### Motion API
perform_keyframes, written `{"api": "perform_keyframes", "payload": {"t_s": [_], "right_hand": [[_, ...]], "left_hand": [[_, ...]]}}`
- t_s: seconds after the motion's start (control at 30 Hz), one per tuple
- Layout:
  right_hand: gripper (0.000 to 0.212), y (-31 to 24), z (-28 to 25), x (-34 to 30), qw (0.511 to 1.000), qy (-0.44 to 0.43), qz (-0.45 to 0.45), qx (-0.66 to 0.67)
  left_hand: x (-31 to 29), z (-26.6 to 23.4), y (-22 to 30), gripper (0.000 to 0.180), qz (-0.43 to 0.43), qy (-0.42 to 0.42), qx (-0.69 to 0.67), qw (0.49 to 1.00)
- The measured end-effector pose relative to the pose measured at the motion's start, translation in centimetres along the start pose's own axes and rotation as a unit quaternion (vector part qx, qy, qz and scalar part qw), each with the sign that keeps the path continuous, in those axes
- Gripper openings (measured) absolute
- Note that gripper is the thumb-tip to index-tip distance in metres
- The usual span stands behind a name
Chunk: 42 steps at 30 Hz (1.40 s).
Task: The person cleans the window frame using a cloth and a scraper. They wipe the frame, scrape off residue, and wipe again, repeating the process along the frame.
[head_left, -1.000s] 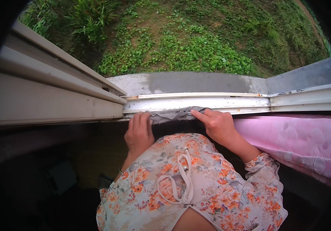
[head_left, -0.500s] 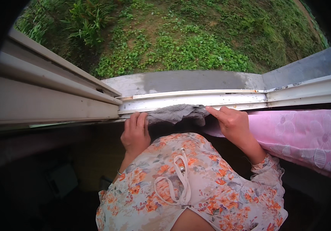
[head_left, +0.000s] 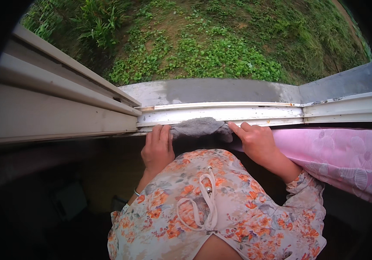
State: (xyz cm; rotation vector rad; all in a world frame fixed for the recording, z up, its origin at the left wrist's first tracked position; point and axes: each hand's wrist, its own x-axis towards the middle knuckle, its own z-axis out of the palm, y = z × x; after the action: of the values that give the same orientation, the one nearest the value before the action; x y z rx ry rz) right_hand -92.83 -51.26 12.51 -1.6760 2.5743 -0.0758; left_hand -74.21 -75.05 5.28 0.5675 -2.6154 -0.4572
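Observation:
A grey cloth (head_left: pixel 196 126) lies bunched over the inner edge of the white window track (head_left: pixel 220 113), its lower part hanging down on the near side. My left hand (head_left: pixel 157 147) has its fingers curled over the edge at the cloth's left end, gripping it there. At the other end, my right hand (head_left: pixel 257 141) pinches the cloth with its index finger stretched along the edge. The palm sides of both hands are hidden, and so is the underside of the cloth.
Sliding window frames (head_left: pixel 60 99) close off the left side. A pink patterned curtain (head_left: pixel 333 151) hangs at the right, close to my right forearm. Beyond the track runs a grey concrete ledge (head_left: pixel 225 90), partly dark, with green plants (head_left: pixel 220 56) outside.
My hands have drawn slightly closer together along the edge. The cloth between them is more bunched, and its right corner no longer sticks out flat. The view has shifted a little.

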Motion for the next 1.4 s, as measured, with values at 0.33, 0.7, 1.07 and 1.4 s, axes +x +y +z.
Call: {"api": "perform_keyframes", "payload": {"t_s": [0.33, 0.7, 1.07, 1.4], "right_hand": [[0.032, 1.9, -3.8, 0.6, 0.995, 0.039, 0.02, 0.094], [0.045, -0.9, -2.0, 0.4, 0.999, -0.005, 0.016, -0.047], [0.056, -1.2, -0.8, 1.0, 0.998, -0.054, -0.018, -0.035], [0.06, -7.0, 1.3, 6.6, 0.995, -0.051, -0.057, 0.059]], "left_hand": [[-0.1, 0.2, 0.0, 0.022, -0.013, 0.015, 0.019, 1.0], [0.4, -0.2, 0.0, 0.02, 0.005, 0.02, 0.011, 1.0], [0.0, 0.2, -0.3, 0.025, 0.008, 0.036, 0.023, 0.999], [-0.2, -0.1, 0.2, 0.029, -0.038, 0.022, -0.058, 0.997]]}}
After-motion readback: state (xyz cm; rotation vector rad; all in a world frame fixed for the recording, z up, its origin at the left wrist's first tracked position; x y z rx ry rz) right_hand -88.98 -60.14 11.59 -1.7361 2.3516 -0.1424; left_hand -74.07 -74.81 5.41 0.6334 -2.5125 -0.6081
